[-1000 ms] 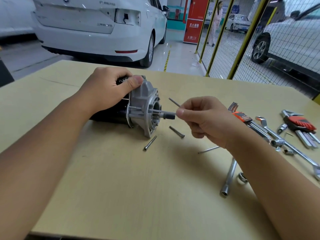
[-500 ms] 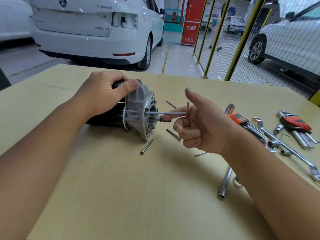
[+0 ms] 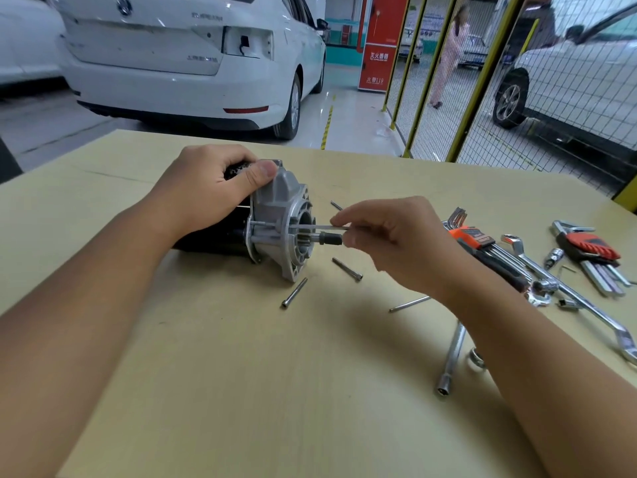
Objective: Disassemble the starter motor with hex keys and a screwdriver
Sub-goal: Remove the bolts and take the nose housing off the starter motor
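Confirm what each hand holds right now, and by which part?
Left hand grips the starter motor over its top, thumb on the grey housing. Right hand fingers pinch the hex key at its outer end.

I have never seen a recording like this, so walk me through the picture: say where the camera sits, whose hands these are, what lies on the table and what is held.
The camera sits on a person's head, looking down at their own two bare hands. The left hand grips the starter motor, steadying it on the wooden table. The right hand pinches a thin hex key that reaches into the motor's grey front housing. Loose long bolts lie beside the motor. To the right lie hex key sets, wrenches and a socket extension. Parked cars stand behind.
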A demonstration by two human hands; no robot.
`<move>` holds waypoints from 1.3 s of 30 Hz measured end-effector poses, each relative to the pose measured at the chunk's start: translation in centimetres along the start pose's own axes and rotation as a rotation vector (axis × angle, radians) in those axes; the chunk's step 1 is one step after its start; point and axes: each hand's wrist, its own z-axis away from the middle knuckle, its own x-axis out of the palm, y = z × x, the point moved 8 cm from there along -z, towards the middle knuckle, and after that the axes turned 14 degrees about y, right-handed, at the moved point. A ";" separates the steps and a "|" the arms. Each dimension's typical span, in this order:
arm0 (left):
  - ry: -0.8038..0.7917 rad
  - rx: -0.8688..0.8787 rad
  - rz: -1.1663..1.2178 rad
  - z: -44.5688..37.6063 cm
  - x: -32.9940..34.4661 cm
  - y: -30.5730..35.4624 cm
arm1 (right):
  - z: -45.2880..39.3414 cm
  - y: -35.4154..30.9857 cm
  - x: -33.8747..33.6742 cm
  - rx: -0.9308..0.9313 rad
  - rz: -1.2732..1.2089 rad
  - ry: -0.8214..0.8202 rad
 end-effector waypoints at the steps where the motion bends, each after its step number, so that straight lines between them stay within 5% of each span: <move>1: 0.001 0.003 -0.002 0.0 0.0 0.0 | 0.0 0.1 -0.1 0.022 -0.044 0.008; 8: 0.002 0.004 -0.005 0.0 -0.1 0.1 | 3.0 2.5 3.7 0.879 -0.544 -0.308; 12: 0.002 0.003 -0.011 -0.1 -0.1 0.1 | 3.9 2.9 3.8 1.048 -0.598 -0.424; 18: 0.001 0.010 -0.016 0.0 -0.1 0.2 | 2.7 3.0 3.3 0.927 -0.734 -0.336; 25: 0.003 0.002 -0.006 0.1 -0.2 0.1 | -0.1 0.2 0.0 0.209 -0.192 0.054; 29: 0.011 0.009 -0.008 0.1 -0.3 0.2 | -0.3 -2.5 -1.3 -0.130 0.066 0.140; 36: 0.209 0.371 -0.158 1.0 -1.7 5.3 | 0.2 1.6 -0.2 0.395 -0.370 0.181; 39: 0.128 0.570 -0.159 2.5 -0.2 8.3 | 0.4 2.4 0.4 0.458 -0.469 0.149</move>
